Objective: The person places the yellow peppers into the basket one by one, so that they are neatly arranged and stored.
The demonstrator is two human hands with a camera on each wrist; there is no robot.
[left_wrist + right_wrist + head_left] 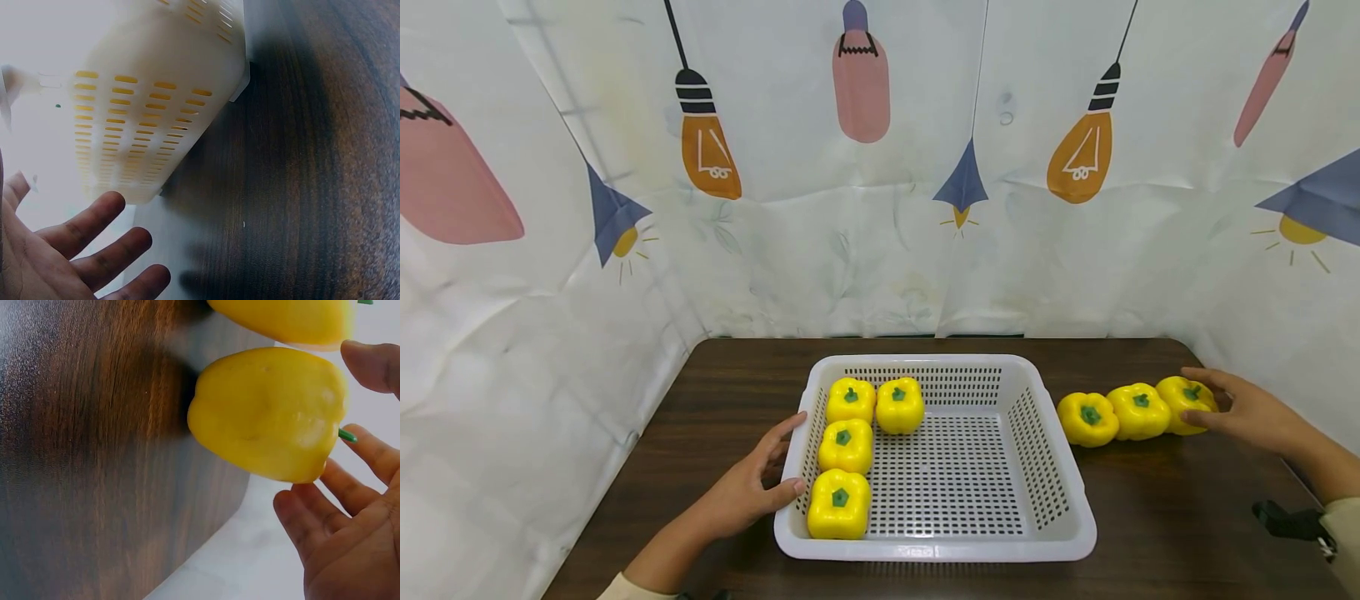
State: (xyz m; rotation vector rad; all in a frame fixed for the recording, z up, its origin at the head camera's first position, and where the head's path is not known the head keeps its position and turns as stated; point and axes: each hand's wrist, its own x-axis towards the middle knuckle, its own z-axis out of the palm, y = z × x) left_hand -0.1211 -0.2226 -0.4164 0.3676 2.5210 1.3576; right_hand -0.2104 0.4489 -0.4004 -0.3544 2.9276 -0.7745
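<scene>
Several yellow bell peppers with green stems sit in a white perforated basket [936, 550], along its left side and back left corner. My left hand [748, 487] is at the basket's left rim, thumb and fingertips spread along it; in the left wrist view its fingers [119, 250] are loosely extended beside the slotted wall. To the right of the basket, three more yellow bell peppers stand in a row. My right hand [1247, 412] reaches around the rightmost bell pepper [1183, 404], thumb in front and fingers behind. In the right wrist view that bell pepper [269, 412] stands between spread, relaxed fingers.
The dark wood-grain table [730, 392] carries everything. Beside the right-hand pepper are the middle bell pepper [1138, 411] and the left one [1087, 419], the latter close to the basket's right wall. A printed white curtain [850, 250] hangs behind and at both sides.
</scene>
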